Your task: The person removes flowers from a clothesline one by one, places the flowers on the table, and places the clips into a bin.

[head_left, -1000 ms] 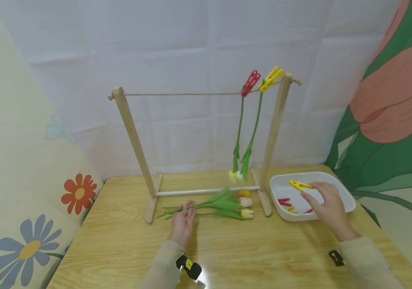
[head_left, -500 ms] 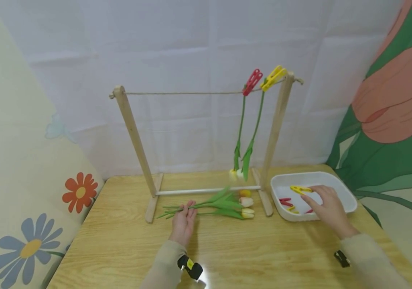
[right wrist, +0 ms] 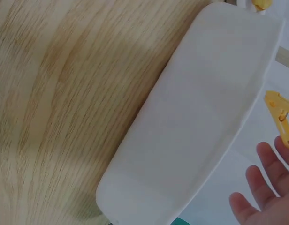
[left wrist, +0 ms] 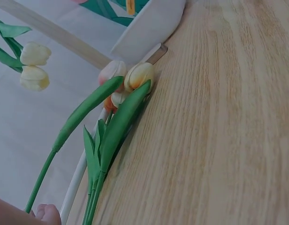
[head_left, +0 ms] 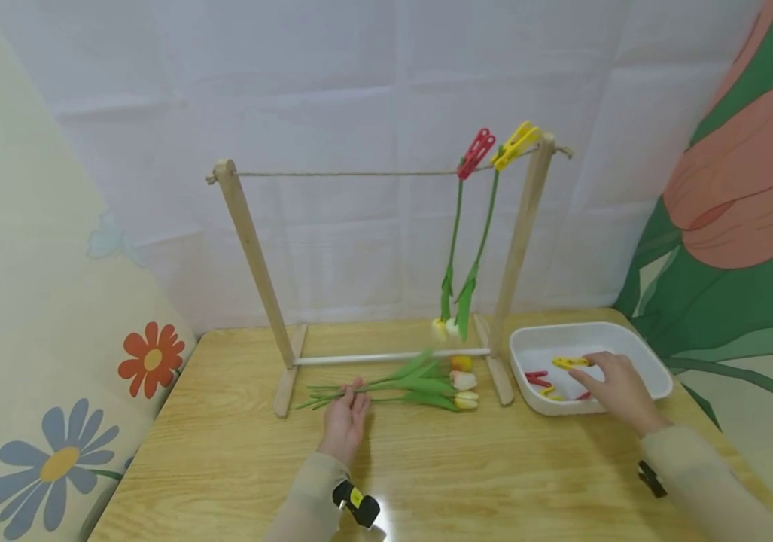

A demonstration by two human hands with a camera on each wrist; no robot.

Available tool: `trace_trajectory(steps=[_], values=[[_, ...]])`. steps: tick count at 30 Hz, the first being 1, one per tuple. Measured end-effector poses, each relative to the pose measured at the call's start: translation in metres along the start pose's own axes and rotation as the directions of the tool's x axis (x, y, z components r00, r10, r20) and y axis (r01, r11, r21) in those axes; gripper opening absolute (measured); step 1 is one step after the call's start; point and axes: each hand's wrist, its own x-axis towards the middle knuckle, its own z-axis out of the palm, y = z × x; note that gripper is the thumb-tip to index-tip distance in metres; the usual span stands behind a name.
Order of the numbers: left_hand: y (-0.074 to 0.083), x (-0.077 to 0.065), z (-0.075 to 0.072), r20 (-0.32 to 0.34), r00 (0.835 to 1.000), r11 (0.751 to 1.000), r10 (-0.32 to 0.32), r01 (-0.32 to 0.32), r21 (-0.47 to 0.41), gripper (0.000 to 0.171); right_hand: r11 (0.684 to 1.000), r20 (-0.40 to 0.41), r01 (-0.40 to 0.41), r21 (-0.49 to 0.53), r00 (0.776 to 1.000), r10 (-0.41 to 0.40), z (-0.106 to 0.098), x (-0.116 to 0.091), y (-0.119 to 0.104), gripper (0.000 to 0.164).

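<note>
My left hand (head_left: 345, 425) holds one tulip (left wrist: 83, 112) by its green stem, raised a little from the others in the left wrist view. Several more artificial tulips (head_left: 466, 400) lie on the table beside it, blooms to the right. Over the white basin (head_left: 516, 360), my right hand (head_left: 619, 388) pinches a yellow clothespin (head_left: 569, 363) between thumb and fingertips. The right wrist view shows this clothespin (right wrist: 279, 117) beyond the basin's wall, other fingers spread; the thumb is out of frame there.
A wooden frame (head_left: 251, 256) stands at the back with a string (head_left: 345, 174). Near its right post, a red clothespin (head_left: 476, 154) and a yellow one (head_left: 518, 145) clip two tulips upside down. Red clothespins (head_left: 537, 379) and another yellow one (head_left: 549, 393) lie in the basin.
My right hand has lowered slightly toward the basin, and the yellow clothespin has turned from a spread V to a flatter view. My left hand stays by the stems.
</note>
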Motion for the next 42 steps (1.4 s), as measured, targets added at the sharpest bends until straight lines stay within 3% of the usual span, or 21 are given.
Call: trace_trajectory(steps=[3, 7, 11, 19, 26, 34, 42], values=[[-0.001, 0.0, -0.002, -0.016, 1.0, 0.999, -0.007, 0.008, 0.033, 0.006, 0.999, 0.064, -0.047, -0.023, 0.997, 0.048, 0.0, 0.004, 0.003, 0.046], [-0.002, 0.0, -0.005, -0.029, 1.0, 0.997, -0.003, 0.005, 0.076, 0.029, 0.996, 0.101, -0.07, -0.054, 0.992, 0.075, 0.001, 0.008, 0.008, 0.047], [-0.003, -0.001, -0.008, -0.021, 1.0, 0.993, -0.015, 0.018, 0.119, 0.031, 0.994, 0.12, -0.067, -0.085, 0.99, 0.077, 0.001, 0.012, 0.013, 0.046], [-0.002, -0.002, -0.009, 0.043, 0.997, 0.976, -0.06, 0.049, 0.213, 0.053, 0.988, 0.155, -0.059, -0.14, 0.985, 0.081, 0.003, 0.018, 0.023, 0.045], [-0.002, -0.003, -0.01, 0.093, 0.993, 0.945, -0.067, 0.033, 0.324, 0.048, 0.983, 0.198, -0.055, -0.175, 0.976, 0.09, 0.002, 0.023, 0.027, 0.043], [-0.001, -0.001, -0.011, 0.103, 0.989, 0.936, -0.105, 0.063, 0.347, 0.053, 0.981, 0.239, -0.066, -0.18, 0.965, 0.109, 0.005, 0.027, 0.035, 0.046], [0.002, -0.003, -0.014, 0.128, 0.987, 0.928, -0.101, 0.047, 0.37, 0.057, 0.977, 0.275, -0.088, -0.194, 0.951, 0.14, 0.009, 0.028, 0.043, 0.048]])
